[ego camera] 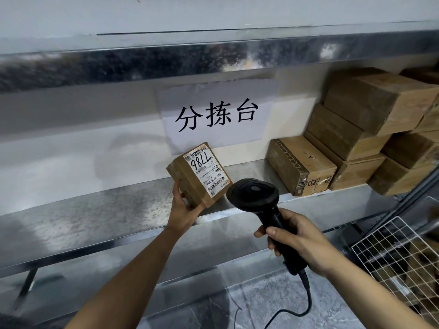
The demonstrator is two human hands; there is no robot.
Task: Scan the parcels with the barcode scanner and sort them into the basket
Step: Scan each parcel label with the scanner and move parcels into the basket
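A: Up front, left hand clamped on a small brown parcel, thumb up the left edge, fingers tucked under the bottom.

B: Held tilted over the metal shelf, white label facing the camera. Marked 7786 in black pen, turned nearly upside down.

A: Now the right hand, wrapped tight round the handle of the black barcode scanner, thumb across the front.

B: Scanner head raised, just beside the parcel's lower right corner. Touching or not, impossible to tell from this angle.

A: Black cable trailing from the base of the handle, curling down toward the floor.

B: Behind the parcel, a paper sign on the wall, 3 large black characters across it.

A: Further right on the same shelf, a stack of cardboard boxes, brown, piled up against the wall. 1 low box sitting at the stack's left end, nearest the scanner.

B: Down in the lower right corner, the white wire basket, well apart from the held parcel. Brown shapes inside, seen through the mesh, too blurred to name.
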